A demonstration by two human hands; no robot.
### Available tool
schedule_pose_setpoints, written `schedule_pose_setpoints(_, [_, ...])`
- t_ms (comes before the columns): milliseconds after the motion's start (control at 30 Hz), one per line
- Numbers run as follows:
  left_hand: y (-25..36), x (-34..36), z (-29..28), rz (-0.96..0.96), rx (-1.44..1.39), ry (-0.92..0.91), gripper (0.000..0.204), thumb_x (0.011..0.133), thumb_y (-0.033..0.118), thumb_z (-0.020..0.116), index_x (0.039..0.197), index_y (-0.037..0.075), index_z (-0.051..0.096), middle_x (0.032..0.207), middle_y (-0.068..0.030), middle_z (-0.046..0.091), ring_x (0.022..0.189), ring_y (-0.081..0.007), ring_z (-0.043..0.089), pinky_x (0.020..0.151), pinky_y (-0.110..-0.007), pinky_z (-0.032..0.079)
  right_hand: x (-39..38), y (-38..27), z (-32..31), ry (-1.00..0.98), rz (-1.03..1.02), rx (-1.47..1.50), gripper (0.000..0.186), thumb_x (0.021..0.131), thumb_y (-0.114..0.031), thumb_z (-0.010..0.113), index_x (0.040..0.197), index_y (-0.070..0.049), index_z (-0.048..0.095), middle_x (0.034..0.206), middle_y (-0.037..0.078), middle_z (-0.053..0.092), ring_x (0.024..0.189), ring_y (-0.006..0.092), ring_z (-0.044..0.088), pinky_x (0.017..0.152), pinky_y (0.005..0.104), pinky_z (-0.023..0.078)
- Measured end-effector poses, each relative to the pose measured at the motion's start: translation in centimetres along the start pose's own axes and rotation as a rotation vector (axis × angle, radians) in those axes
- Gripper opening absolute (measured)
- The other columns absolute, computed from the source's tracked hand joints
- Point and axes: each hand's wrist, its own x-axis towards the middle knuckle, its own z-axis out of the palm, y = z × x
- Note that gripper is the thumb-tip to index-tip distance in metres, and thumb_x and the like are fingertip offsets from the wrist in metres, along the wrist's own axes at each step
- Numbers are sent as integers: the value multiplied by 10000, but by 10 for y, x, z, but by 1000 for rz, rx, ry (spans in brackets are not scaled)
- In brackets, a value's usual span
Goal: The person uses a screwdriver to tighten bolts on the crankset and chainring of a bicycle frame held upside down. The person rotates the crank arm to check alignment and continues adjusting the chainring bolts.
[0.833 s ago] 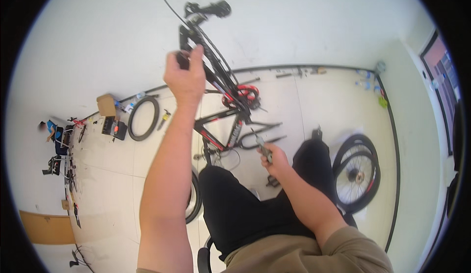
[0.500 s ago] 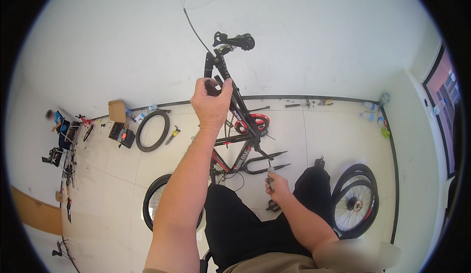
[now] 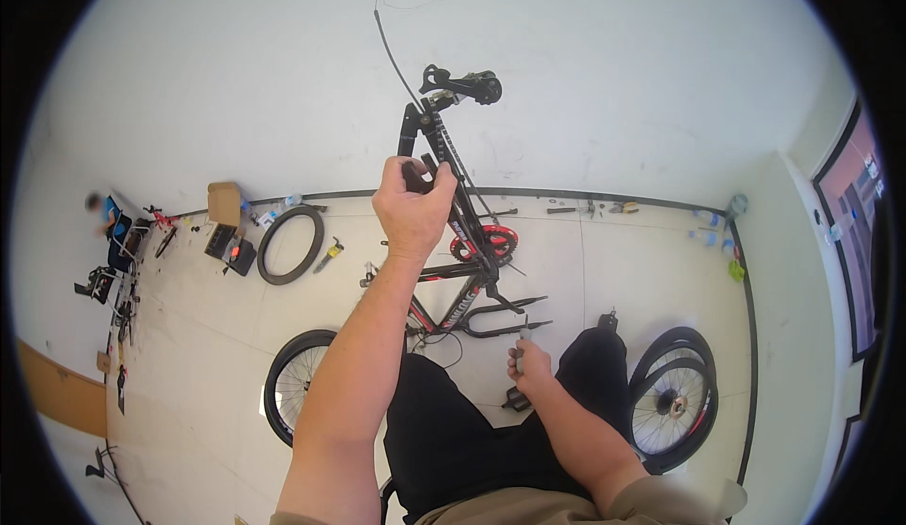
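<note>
My left hand (image 3: 412,209) is closed around the rear stays of a black and red bicycle frame (image 3: 457,310), holding its back end raised. Beyond the fingers sits a black rear derailleur (image 3: 472,86), and a thin black cable (image 3: 389,46) with frayed wire ends sticks up beside it. Lower on the frame is a red and black chainring (image 3: 498,242) with a crank arm. Lower right, above my lap, my right hand (image 3: 535,366) grips a screwdriver-like tool (image 3: 522,340) with a grey handle; its short tip points away from me, near the crank's end.
A black fork (image 3: 517,329) lies past my right hand. Wheels rest at right (image 3: 672,402) and left (image 3: 289,383). A loose tire (image 3: 266,259), an open cardboard box (image 3: 225,204) and hand tools (image 3: 576,210) line the wall. At far left a person (image 3: 111,218) sits.
My left hand and the raised frame end have shifted slightly right and down in the picture. The right hand with its tool is a little lower, its tip farther from the crank.
</note>
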Motion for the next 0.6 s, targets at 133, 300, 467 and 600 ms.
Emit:
schedule_pose_setpoints(133, [0,-2,1,-6,-18,-3,262,772,93,768,801,18,519,627,-2,575,539,-42,504,499,-223,432,5,0,-3,-12,11,-5,138,883,-150,593,975,-61,541,826,87,596,606,167,524,506,302,427])
schedule_pose_setpoints(300, [3,-4,1,-60,-40,-19,262,769,117,756,781,31,508,650,40,505,581,-35,437,517,-221,391,1,-2,-3,-1,8,-31,128,877,-159,600,957,-72,551,805,76,593,605,166,526,507,309,426])
schedule_pose_setpoints(467, [-1,-1,-1,-11,15,-21,243,747,106,749,770,32,519,594,12,534,529,-49,469,493,-230,407,-3,-3,0,-14,-5,-90,142,858,-179,648,911,-86,554,754,49,561,599,163,529,509,316,431])
schedule_pose_setpoints(600, [4,1,-3,-27,40,-46,249,740,131,739,726,40,509,625,32,500,574,-49,428,523,-233,385,-9,-7,2,-50,-90,-147,161,849,-190,675,855,-92,548,729,33,550,577,157,534,508,324,444])
